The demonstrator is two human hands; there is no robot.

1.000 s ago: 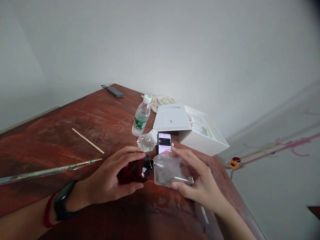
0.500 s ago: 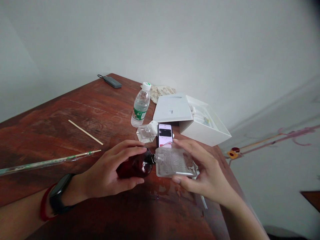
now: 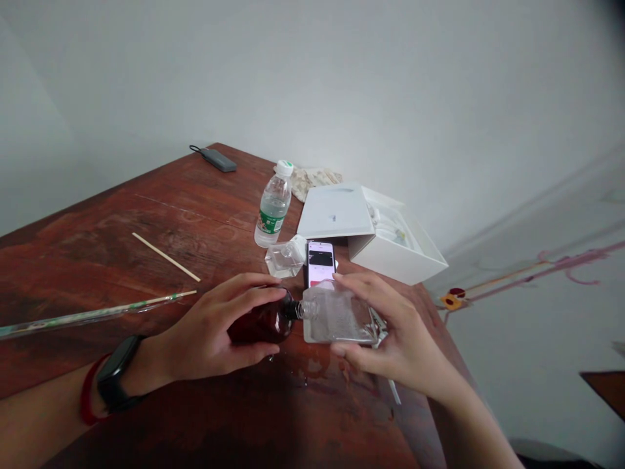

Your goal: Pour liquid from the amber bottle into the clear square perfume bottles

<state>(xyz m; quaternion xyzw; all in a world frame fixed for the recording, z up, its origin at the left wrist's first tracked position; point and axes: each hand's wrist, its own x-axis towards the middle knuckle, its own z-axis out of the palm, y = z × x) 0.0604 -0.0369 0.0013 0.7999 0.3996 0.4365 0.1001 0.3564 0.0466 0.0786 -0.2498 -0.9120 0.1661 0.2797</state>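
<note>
My left hand [image 3: 224, 329] is wrapped round a dark red-brown bottle [image 3: 266, 319], tipped on its side with its black threaded neck pointing right. A clear square-sided bottle [image 3: 342, 316] lies sideways in my right hand [image 3: 390, 319], gripped between thumb and fingers. The two necks meet mouth to mouth, with the dark one at or just inside the clear one; exactly which I cannot tell. Behind my right fingertips is a phone [image 3: 321, 260] with its screen lit. Beside the phone sits a small clear plastic piece [image 3: 286, 258].
A water bottle [image 3: 273, 205] stands upright behind my hands. An open white box [image 3: 403, 257] is at the back right, a patterned cloth [image 3: 315, 179] behind it. At left lie a bare wooden chopstick [image 3: 166, 256] and a wrapped one [image 3: 97, 317]. A grey device [image 3: 219, 159] rests near the far corner.
The clear bottle and my right hand have tilted and shifted very slightly. Both bottles are still held neck to neck. The whole view has drifted a little.
</note>
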